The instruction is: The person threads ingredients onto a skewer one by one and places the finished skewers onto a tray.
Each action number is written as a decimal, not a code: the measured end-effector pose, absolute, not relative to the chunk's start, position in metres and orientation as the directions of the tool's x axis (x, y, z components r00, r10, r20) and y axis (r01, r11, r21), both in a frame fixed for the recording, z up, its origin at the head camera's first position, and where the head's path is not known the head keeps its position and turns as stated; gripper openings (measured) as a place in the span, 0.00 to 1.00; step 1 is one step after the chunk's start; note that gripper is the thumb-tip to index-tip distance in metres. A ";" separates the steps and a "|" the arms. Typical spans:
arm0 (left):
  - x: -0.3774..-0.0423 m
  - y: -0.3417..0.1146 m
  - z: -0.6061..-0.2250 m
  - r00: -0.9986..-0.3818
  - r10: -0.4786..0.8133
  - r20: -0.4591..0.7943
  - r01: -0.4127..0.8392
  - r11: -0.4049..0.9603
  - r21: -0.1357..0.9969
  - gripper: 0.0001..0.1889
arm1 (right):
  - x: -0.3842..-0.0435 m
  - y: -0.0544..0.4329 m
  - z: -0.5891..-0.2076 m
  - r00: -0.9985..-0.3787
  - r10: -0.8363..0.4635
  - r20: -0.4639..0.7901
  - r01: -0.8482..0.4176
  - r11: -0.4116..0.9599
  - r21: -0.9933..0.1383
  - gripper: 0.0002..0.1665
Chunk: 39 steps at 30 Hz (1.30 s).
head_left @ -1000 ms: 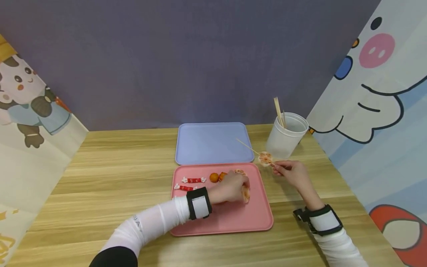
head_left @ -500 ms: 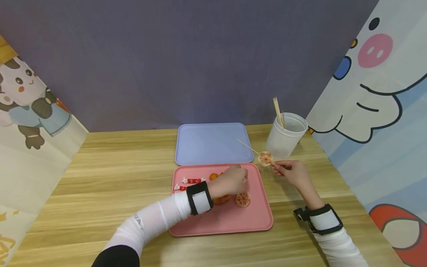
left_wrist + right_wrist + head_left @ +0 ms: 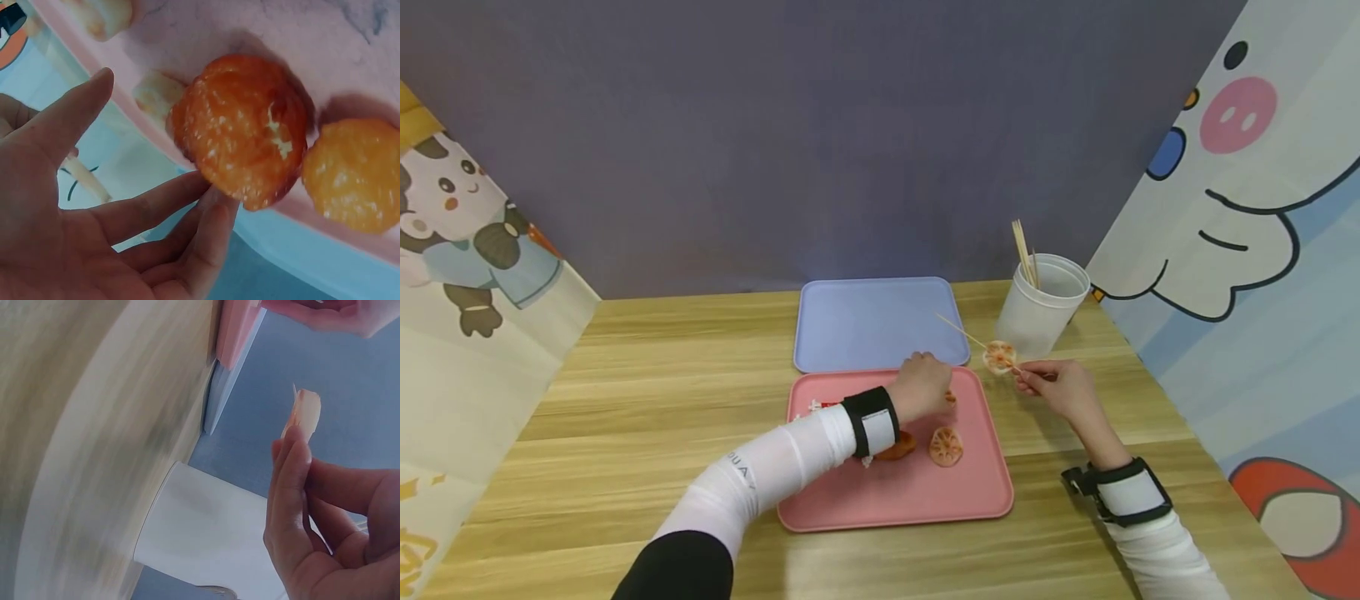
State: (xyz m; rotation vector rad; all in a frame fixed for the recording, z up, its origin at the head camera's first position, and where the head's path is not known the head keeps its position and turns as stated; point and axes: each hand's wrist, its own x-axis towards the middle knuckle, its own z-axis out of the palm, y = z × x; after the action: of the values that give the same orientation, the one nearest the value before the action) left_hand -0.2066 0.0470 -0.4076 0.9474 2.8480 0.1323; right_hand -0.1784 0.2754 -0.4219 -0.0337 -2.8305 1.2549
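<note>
My right hand (image 3: pixel 1060 388) pinches a thin skewer (image 3: pixel 961 330) that runs through a lotus root slice (image 3: pixel 1000 357). In the right wrist view that slice (image 3: pixel 307 411) stands edge-on just beyond the fingertips. Over the far part of the pink tray (image 3: pixel 917 500), my left hand (image 3: pixel 923 386) reaches down. The left wrist view has its thumb spread from the fingers, with fingertips right at the side of a glossy orange ball (image 3: pixel 244 131). A paler orange ball (image 3: pixel 356 175) lies beside it. Another lotus root slice (image 3: pixel 946 447) and a brown oval piece (image 3: pixel 897 447) lie nearer on the tray.
A blue tray (image 3: pixel 872 325) lies behind the pink one. At the right, a white cup (image 3: pixel 1037 312) holds several skewers (image 3: pixel 1022 246). Red-wrapped pieces are mostly hidden under the left forearm. A dark wall (image 3: pixel 850 142) closes off the table's back.
My left hand has left the near lotus root slice on the tray and moved toward the tray's far edge. The right hand stays in place with the skewer.
</note>
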 end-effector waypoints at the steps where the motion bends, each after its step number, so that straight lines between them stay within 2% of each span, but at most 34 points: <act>1: -0.207 0.047 -0.409 -0.791 0.603 -0.104 0.591 0.797 0.126 0.20 | -0.179 0.276 -0.422 -0.999 0.040 0.032 0.004 0.678 -0.735 0.15; 9: -0.212 0.052 -0.421 -0.775 0.621 -0.116 0.606 0.783 0.141 0.16 | -0.179 0.277 -0.422 -0.999 0.043 0.023 0.013 0.693 -0.721 0.15; 15: -0.211 0.055 -0.425 -0.788 0.607 -0.101 0.594 0.793 0.136 0.09 | -0.179 0.277 -0.422 -0.999 0.042 -0.007 0.033 0.676 -0.736 0.16; 21: -0.211 0.055 -0.426 -0.800 0.590 -0.108 0.571 0.804 0.168 0.08 | -0.179 0.278 -0.421 -0.999 0.037 -0.036 0.052 0.638 -0.769 0.16; 28: -0.209 0.042 -0.423 -0.823 0.559 -0.102 0.510 0.806 0.300 0.11 | -0.178 0.278 -0.418 -0.998 0.032 -0.049 0.058 0.599 -0.798 0.16; 31: -0.207 0.028 -0.413 -0.825 0.560 -0.075 0.492 0.778 0.391 0.12 | -0.176 0.278 -0.414 -0.999 0.028 -0.043 0.051 0.584 -0.810 0.16; 35: -0.206 0.003 -0.394 -0.818 0.575 -0.026 0.464 0.686 0.560 0.21 | -0.174 0.275 -0.405 -1.000 0.010 -0.005 0.010 0.571 -0.821 0.16; 39: -0.209 -0.025 -0.376 -0.811 0.585 0.023 0.420 0.555 0.718 0.25 | -0.173 0.269 -0.395 -1.000 -0.012 0.021 -0.024 0.580 -0.814 0.17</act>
State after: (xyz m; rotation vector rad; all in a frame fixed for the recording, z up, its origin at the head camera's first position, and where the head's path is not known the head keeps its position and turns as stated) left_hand -0.2086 -0.0252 -0.3760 0.8440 2.5713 1.1009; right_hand -0.1730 0.2688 -0.3955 0.0321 -2.7800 1.4337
